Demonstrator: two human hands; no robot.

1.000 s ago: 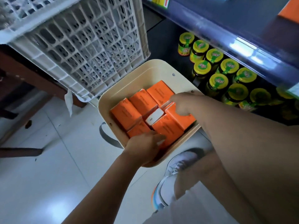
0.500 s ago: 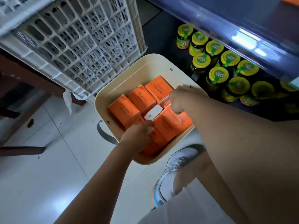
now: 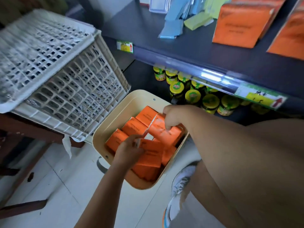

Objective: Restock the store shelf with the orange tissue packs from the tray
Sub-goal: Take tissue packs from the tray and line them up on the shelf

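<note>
A cream tray on the floor holds several orange tissue packs. My right hand grips one orange pack and has it tilted up out of the tray. My left hand grips another orange pack at the tray's near side. The dark store shelf runs above to the right, and orange tissue packs stand on it.
A white lattice crate sits on a brown stand left of the tray. Jars with yellow lids fill the lower shelf. Blue and green packs lie on the upper shelf. My shoe is by the tray.
The view has swung up, bringing the upper shelf into sight. Both hands have closed on packs, and the right hand has lifted its pack above the others.
</note>
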